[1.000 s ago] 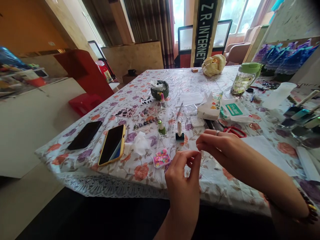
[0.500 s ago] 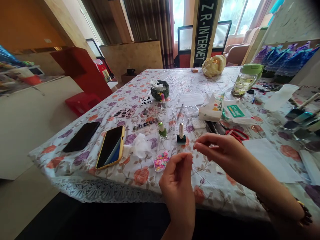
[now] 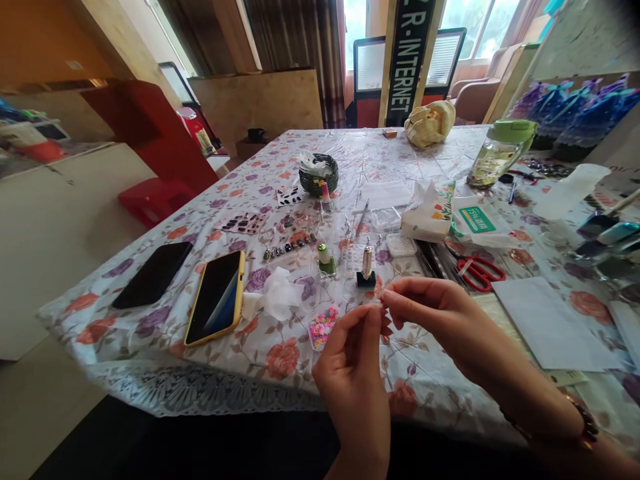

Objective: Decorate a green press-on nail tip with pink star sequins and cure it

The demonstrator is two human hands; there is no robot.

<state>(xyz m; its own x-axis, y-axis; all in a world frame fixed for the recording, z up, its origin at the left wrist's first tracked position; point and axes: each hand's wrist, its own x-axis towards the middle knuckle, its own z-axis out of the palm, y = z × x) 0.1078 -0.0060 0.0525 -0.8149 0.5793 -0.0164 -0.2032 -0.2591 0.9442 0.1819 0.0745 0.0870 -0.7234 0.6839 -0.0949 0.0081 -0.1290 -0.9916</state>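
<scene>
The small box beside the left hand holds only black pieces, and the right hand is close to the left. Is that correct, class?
Not quite: the head view shows the small box beside the left hand holding colourful pieces, many pink, not black. The right hand is close to the left.

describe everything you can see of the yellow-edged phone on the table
The phone is a rounded rectangle with a glossy, dark screen and a yellow case. A bluish patch, perhaps a reflection, crosses the screen's lower part. It lies face up on the floral tablecloth near the front edge, far end angled slightly right, between a black device and a crumpled white tissue; whether the tissue touches it is unclear. Neither the left grip nor the right grip touches it.
</scene>
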